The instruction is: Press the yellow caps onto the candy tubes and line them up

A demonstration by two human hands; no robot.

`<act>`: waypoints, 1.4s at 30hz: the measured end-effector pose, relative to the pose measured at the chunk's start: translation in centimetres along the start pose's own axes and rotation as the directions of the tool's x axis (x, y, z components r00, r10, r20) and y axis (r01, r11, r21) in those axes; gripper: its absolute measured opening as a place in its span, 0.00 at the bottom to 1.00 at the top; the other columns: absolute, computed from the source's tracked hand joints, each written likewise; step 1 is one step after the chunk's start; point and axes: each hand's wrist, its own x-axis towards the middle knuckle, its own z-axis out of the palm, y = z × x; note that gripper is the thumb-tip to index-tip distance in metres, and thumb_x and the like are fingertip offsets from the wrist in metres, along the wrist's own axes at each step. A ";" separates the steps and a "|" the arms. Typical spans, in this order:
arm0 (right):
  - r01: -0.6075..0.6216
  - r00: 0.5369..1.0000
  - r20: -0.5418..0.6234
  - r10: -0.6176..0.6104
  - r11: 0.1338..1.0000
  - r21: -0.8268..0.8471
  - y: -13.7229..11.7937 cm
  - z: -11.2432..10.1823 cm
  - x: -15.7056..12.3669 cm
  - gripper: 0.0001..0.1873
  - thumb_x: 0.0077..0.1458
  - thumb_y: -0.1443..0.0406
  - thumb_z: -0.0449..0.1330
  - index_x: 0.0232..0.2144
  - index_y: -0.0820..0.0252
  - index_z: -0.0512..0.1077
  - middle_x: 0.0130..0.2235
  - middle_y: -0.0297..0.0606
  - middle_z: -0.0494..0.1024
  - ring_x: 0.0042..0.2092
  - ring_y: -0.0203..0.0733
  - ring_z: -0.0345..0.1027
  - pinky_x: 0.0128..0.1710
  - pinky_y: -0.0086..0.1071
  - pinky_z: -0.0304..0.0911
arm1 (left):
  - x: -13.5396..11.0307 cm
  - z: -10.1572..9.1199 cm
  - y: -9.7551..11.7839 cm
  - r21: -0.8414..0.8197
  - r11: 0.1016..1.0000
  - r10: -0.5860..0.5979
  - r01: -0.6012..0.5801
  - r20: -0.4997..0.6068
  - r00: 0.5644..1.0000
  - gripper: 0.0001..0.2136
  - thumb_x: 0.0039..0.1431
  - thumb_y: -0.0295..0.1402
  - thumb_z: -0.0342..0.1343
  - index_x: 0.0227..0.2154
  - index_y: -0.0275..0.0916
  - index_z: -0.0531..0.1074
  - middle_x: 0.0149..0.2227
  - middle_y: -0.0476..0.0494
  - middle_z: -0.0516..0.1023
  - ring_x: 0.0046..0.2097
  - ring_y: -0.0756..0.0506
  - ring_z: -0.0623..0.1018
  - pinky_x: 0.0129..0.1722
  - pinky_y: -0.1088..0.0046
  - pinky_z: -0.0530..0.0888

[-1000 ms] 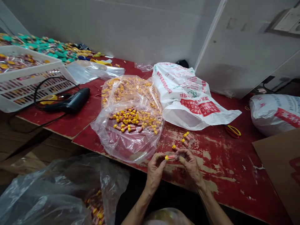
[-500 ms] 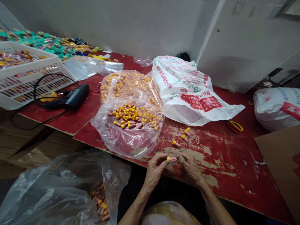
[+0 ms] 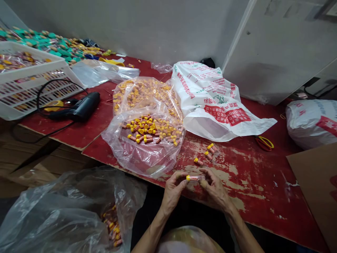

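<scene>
The left hand [image 3: 171,194] pinched the capped end of a yellow-capped tube [image 3: 194,178]; the right hand [image 3: 218,192] curled part-open at its clear end, grip unclear

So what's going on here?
The person's left hand holds a small yellow-capped tube by its cap end, while the right hand is at the other end. Three similar tubes lie on the worn red table just beyond. Further left sits a clear plastic bag with many more, and beside it lies a white printed sack.
</scene>
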 end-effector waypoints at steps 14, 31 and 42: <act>-0.011 0.999 0.030 0.014 0.993 -0.117 0.8 0.3 -0.4 0.26 0.57 0.47 0.47 0.20 0.60 0.64 0.20 0.31 0.59 0.24 0.36 0.51 0.24 0.30 0.47 | -0.2 -0.4 -0.7 0.019 1.000 -0.009 0.009 0.031 0.999 0.11 0.50 0.39 0.62 0.34 0.39 0.76 0.34 0.45 0.75 0.39 0.44 0.73 0.43 0.71 0.68; -0.028 0.998 0.056 0.034 0.993 -0.113 1.5 0.8 -0.7 0.24 0.54 0.46 0.51 0.29 0.60 0.71 0.27 0.37 0.72 0.29 0.43 0.64 0.29 0.32 0.59 | -0.4 -0.3 -0.3 -0.068 0.998 -0.002 0.001 -0.002 1.000 0.10 0.48 0.38 0.64 0.32 0.38 0.76 0.31 0.49 0.70 0.34 0.49 0.68 0.36 0.75 0.64; -0.036 0.999 0.031 0.041 0.989 -0.144 0.3 0.1 -0.8 0.24 0.56 0.48 0.49 0.25 0.61 0.68 0.24 0.35 0.69 0.26 0.39 0.60 0.26 0.30 0.56 | -0.4 0.0 -0.3 -0.108 0.994 0.005 -0.003 0.012 1.000 0.10 0.48 0.37 0.64 0.33 0.38 0.75 0.31 0.49 0.71 0.35 0.49 0.69 0.37 0.74 0.64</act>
